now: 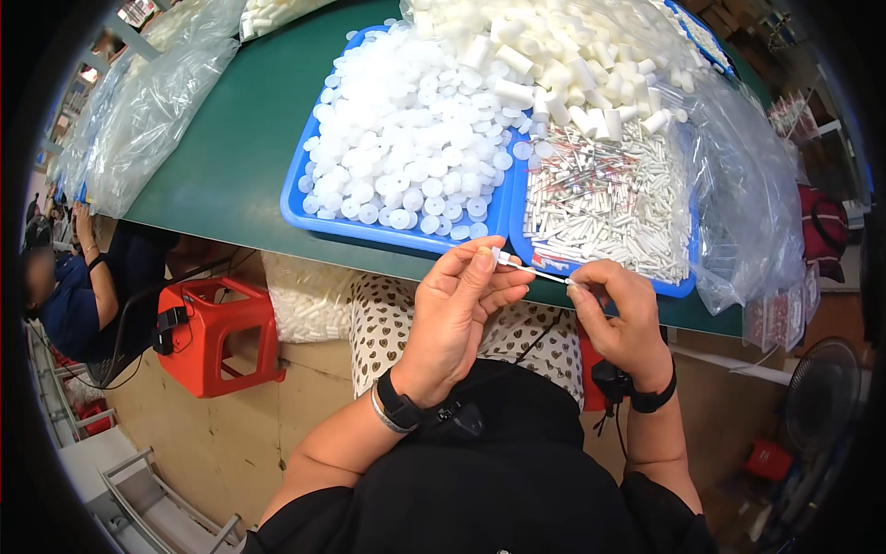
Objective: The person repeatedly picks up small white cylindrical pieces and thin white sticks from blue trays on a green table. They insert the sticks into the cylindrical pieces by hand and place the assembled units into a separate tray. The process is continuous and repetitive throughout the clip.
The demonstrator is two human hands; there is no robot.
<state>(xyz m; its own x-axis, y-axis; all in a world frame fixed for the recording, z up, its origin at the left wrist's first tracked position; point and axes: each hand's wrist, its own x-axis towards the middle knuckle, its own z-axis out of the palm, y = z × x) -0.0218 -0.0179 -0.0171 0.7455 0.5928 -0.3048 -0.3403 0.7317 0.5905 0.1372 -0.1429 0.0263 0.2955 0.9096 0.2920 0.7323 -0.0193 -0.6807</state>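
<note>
While the left hand (452,319) pinches a small white plastic piece (499,256) between thumb and fingertips, the right hand (628,319) has its thumb and forefinger closed on the far end of a thin white stick (543,273). Both are held up in front of the near edge of the table (231,120), the stick running from the piece across to the right fingertips. One unit therefore seems partway through; whether stick and piece are fully joined is too small to tell. Much looks left to handle: white discs (406,138) lie heaped in the left blue tray (300,208), short white sticks (618,226) cover the right blue tray (680,289), and thick white tubes (577,74) pile up behind. Which of these, if any, are finished, I cannot tell.
</note>
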